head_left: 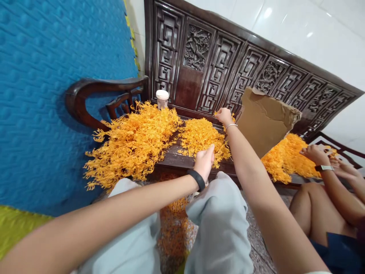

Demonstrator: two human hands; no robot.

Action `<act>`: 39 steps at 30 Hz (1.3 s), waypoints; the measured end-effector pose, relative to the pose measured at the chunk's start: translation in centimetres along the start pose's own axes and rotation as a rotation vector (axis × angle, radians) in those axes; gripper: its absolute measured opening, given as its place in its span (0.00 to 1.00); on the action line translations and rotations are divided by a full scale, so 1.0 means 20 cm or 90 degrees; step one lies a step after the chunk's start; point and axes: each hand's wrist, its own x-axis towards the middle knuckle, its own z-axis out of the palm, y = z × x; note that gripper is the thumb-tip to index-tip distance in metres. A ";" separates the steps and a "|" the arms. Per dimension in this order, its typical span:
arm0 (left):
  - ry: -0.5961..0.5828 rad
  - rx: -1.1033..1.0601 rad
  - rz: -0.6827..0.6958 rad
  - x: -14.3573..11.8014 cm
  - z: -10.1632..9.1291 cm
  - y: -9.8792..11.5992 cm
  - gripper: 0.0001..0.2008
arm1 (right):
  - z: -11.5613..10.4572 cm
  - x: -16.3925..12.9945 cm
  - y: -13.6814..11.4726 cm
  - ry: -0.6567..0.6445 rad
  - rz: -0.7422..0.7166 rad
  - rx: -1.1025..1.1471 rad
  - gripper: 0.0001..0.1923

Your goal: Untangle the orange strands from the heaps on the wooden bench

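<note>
My left hand (204, 160), with a black wristband, is closed in a pinch at the near edge of the middle pile of orange artificial sprigs (199, 133). What it holds, if anything, is too small to make out. Farther back, my right hand (224, 116), wearing a thin bracelet, has its fingers pinched together at the pile's far right side. A bit of orange sprig shows at its fingertips. To the left, a larger, bushier bundle of orange sprigs (134, 142) spreads over the dark wooden bench (178, 160).
A white-lidded tub (162, 99) stands behind the left bundle. The bench's carved backrest (189, 89) runs behind everything. A cardboard sheet (258, 121) leans right of my right arm. Beyond it lie more orange sprigs (282, 160), with another person's hands (318, 156) over them.
</note>
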 end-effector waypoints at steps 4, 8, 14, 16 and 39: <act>0.006 -0.005 -0.036 -0.02 -0.10 0.03 0.23 | 0.06 -0.05 0.07 -0.058 -0.047 -0.044 0.10; 0.017 -0.014 -0.004 -0.01 -0.15 0.07 0.22 | 0.13 -0.09 0.13 -0.087 -0.026 0.107 0.03; -0.001 0.000 0.019 0.01 -0.20 0.10 0.22 | 0.23 -0.14 0.19 -0.172 0.028 0.405 0.04; 0.002 0.007 0.021 0.03 -0.22 0.11 0.23 | 0.24 -0.14 0.20 -0.176 0.030 0.482 0.04; 0.036 0.349 0.229 -0.08 -0.35 0.43 0.09 | -0.21 -0.80 -0.26 -0.471 -0.380 0.897 0.05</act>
